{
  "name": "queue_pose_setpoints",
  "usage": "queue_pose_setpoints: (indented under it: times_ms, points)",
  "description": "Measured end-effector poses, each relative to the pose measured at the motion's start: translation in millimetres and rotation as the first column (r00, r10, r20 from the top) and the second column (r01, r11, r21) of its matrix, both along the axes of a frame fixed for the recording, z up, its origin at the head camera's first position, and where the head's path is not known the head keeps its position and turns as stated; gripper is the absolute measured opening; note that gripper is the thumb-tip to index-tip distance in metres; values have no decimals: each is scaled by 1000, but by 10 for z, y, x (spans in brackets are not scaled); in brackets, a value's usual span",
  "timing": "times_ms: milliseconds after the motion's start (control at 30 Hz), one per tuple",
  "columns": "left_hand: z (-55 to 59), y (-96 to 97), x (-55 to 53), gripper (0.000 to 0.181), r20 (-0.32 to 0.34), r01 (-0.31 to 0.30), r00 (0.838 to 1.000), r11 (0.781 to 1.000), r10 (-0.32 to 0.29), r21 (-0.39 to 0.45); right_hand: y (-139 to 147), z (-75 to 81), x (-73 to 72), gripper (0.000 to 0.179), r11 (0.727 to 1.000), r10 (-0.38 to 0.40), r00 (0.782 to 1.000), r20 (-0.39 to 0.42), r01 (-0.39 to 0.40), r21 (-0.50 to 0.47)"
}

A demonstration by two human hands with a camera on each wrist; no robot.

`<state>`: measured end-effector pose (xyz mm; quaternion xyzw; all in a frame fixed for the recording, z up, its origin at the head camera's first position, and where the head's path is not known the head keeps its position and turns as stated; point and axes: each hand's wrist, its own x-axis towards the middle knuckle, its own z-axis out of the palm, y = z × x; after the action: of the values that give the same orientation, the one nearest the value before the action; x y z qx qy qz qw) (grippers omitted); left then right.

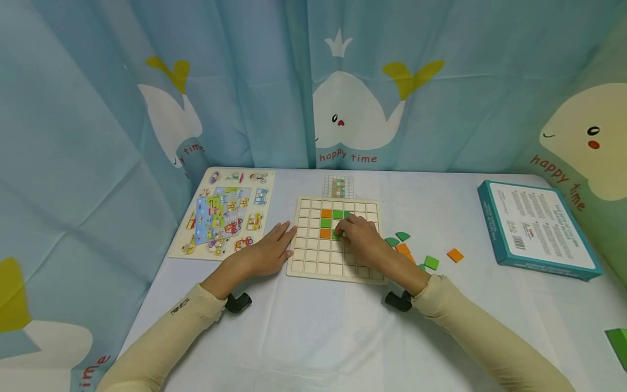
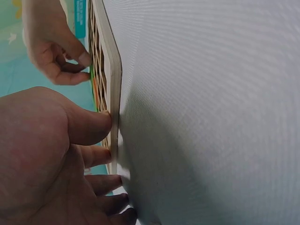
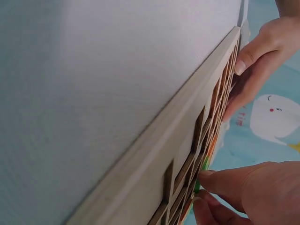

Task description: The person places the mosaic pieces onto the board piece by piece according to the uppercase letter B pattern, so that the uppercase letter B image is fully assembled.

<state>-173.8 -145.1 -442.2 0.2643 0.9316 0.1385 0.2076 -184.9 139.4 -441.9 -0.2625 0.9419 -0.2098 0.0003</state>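
Observation:
A wooden grid board (image 1: 313, 267) lies on the table in the head view, with orange squares (image 1: 325, 233) and green squares (image 1: 325, 223) set in some cells. My right hand (image 1: 363, 240) reaches over the board's middle. Its thumb and finger pinch a green piece (image 3: 197, 185) at the grid, seen edge-on in the right wrist view; the fingers cover part of it. My left hand (image 1: 269, 251) rests at the board's left edge, its fingers extended. Seen from the left wrist, that hand's thumb (image 2: 96, 126) touches the board's rim (image 2: 115, 89).
Loose orange and green pieces (image 1: 431, 262) lie right of the board. A printed pattern card (image 1: 339, 182) is behind it. At left, a picture puzzle board (image 1: 208, 251) bears cards (image 1: 208, 218); at right lies a teal box (image 1: 543, 226). A printed curtain (image 1: 274, 109) hangs behind.

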Motion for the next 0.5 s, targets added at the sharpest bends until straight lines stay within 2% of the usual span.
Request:
queue_pose_setpoints:
  times_ms: [133, 300, 500]
  points:
    - [-7, 0, 1, 66, 2, -6, 1000, 1000, 6, 0, 76, -4, -30, 17, 999, 32, 999, 11, -32, -25]
    - [-7, 12, 2, 66, 5, 3, 1000, 1000, -3, 10, 385, 158, -99, 21, 997, 39, 994, 102, -32, -77]
    - [27, 19, 18, 66, 10, 3, 1000, 1000, -3, 7, 847, 372, -165, 39, 999, -37, 972, 231, 36, 8]
